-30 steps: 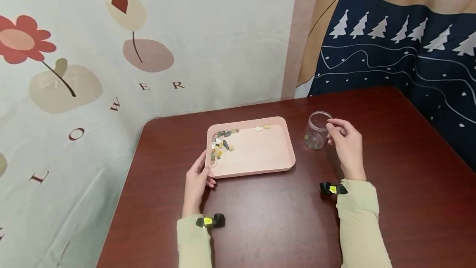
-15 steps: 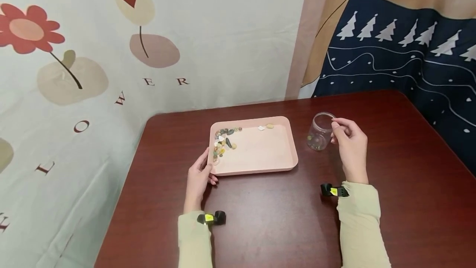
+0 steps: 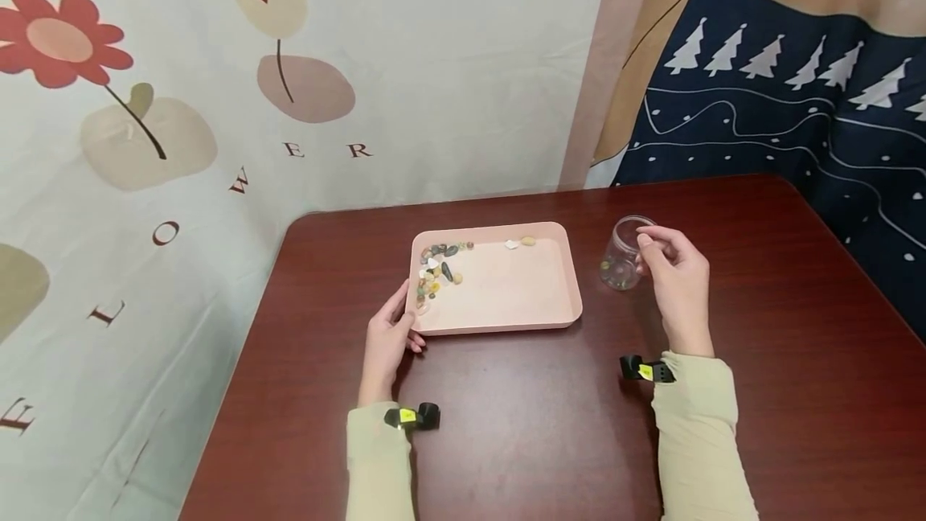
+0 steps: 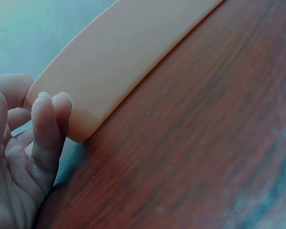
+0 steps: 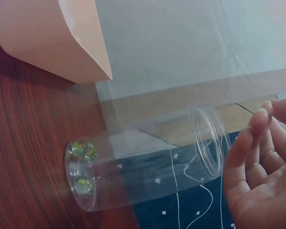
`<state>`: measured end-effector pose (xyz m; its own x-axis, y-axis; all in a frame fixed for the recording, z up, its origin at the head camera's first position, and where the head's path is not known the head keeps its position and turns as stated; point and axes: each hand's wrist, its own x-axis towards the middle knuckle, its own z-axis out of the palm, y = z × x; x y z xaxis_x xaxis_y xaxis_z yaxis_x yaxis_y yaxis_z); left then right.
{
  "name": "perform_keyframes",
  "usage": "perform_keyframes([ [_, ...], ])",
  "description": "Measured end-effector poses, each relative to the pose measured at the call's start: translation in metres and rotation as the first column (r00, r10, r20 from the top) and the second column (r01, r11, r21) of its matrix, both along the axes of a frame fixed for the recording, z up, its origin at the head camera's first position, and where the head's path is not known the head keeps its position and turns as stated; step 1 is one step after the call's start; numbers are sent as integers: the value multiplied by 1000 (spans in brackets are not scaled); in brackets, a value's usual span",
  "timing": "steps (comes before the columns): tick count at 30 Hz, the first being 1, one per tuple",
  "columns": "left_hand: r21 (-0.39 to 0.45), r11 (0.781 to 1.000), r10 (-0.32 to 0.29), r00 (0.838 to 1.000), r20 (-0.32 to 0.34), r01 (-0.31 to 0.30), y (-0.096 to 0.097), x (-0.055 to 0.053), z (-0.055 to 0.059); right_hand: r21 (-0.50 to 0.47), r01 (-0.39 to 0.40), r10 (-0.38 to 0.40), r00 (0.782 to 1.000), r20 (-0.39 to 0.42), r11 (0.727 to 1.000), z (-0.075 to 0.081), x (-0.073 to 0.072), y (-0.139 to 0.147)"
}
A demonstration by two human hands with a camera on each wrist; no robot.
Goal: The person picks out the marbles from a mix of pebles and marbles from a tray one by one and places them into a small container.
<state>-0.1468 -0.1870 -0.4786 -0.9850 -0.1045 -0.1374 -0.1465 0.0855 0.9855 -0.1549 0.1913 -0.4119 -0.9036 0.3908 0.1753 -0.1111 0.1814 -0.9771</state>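
My left hand (image 3: pixel 386 338) grips the near left corner of a pink tray (image 3: pixel 506 316), thumb at the rim. In the left wrist view its fingers curl at the end of the tray wall (image 4: pixel 119 52). Pebbles (image 3: pixel 434 268) of mixed colours cluster along the tray's left side. To the right of the tray stands a clear jar (image 3: pixel 624 260), upright and without a lid. Several glass marbles (image 5: pixel 83 185) lie at its bottom. Right beside the jar's mouth is my right hand (image 3: pixel 674 276), fingers bent and fingertips meeting the thumb; nothing shows between them.
A white stone (image 3: pixel 511 244) and a yellowish pebble (image 3: pixel 528 240) lie at the tray's back edge. The reddish-brown table (image 3: pixel 521 424) meets a flower-print cloth (image 3: pixel 448 87) behind and a dark blue tree-print cloth (image 3: pixel 767 119) at the right.
The head view has shifted slightly. My right hand has edged left toward the jar's mouth over the last half second. My left hand keeps its hold on the tray, and the pebbles lie as before.
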Motion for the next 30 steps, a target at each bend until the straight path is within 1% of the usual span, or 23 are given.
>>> perform_keyframes([
  [3,-3,1000,-2,1000,3,2,1,0,3,23,-53,53,998,29,998,1,0,-3],
  [7,-2,1000,0,1000,12,0,0,-1,1,90,-147,143,988,50,985,1,0,-8],
  [9,8,1000,0,1000,13,0,-1,-3,-4,113,-174,169,984,51,978,0,-1,-11],
  [14,38,999,-1,1000,21,0,-3,-6,-19,134,-200,195,980,46,971,-3,-5,-20],
  [18,34,999,5,1000,12,-6,-2,-7,-25,161,-250,246,968,43,955,-2,-8,-28],
  [23,12,1000,15,1000,-19,-15,-1,-6,-25,168,-329,323,944,60,929,2,-14,-38],
  [24,10,1000,17,1000,-22,-16,-1,-6,-24,177,-339,332,941,71,924,5,-14,-41],
  [26,9,1000,22,1000,-22,-21,-2,-6,-23,200,-356,347,934,81,913,8,-16,-46],
  [30,13,1000,23,1000,-17,-23,-3,-7,-23,246,-385,374,923,93,890,8,-20,-54],
])
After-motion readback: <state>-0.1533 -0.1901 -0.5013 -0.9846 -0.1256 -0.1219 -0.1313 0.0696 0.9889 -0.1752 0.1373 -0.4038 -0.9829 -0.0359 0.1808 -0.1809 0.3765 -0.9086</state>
